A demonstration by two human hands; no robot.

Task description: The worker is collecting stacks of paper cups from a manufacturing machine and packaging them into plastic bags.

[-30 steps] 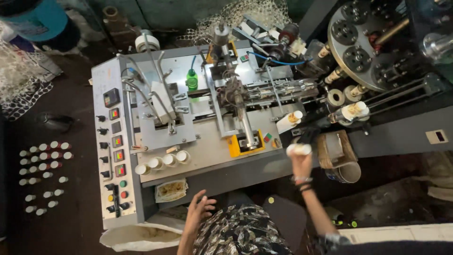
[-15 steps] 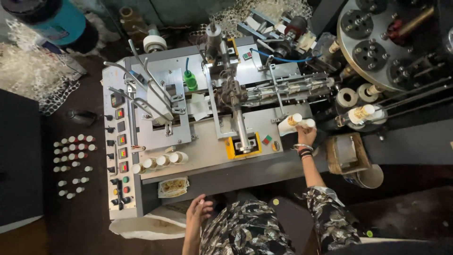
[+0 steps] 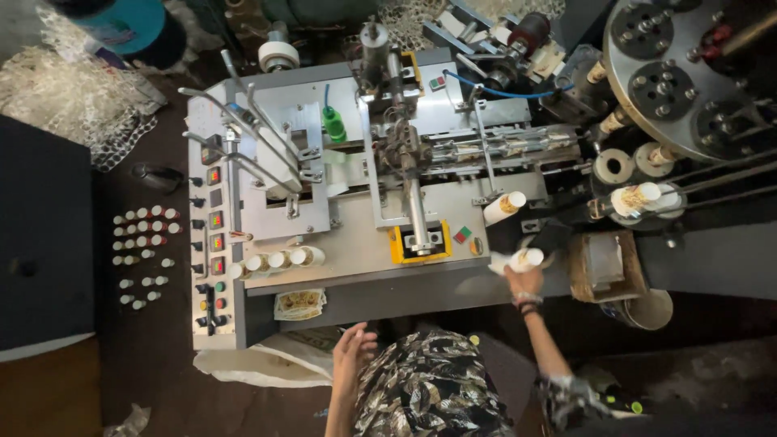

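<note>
Nearest, at six o'clock, a lap in black-and-white patterned cloth (image 3: 433, 388). Just at its nine o'clock side, the left hand (image 3: 352, 352), fingers loosely spread, empty, hovering below the front edge of the grey metal machine table (image 3: 364, 271) and touching nothing visible. At its ten o'clock, a small flat tray of yellowish pieces (image 3: 300, 303) tucked under the table edge, and a crumpled white sack (image 3: 259, 360) on the floor at eight o'clock. Toward four o'clock of the lap, the right hand (image 3: 522, 279), dark bands at the wrist, grip closed around a small white paper cup with a tan print (image 3: 526, 259), held at the table's right front corner, just beside a brown cardboard box (image 3: 607, 267) at its three o'clock. Further up, at eleven o'clock from that cup, a second white paper cup (image 3: 505, 207) lying tilted at the end of the machine's forming section. On the table centre, a yellow-framed block (image 3: 419, 243) under a steel shaft; at its nine o'clock, a row of small white cups lying on their sides (image 3: 279, 260). At far nine o'clock, a control panel with switches and red displays (image 3: 212, 243), and beyond it rows of small red-and-white capped pieces (image 3: 144, 243) on the dark floor. Toward twelve o'clock, a green plastic bottle (image 3: 333, 125). At two o'clock, farthest, a large grey round turret plate (image 3: 688, 73) with more cups on its spindles (image 3: 635, 198).
</note>
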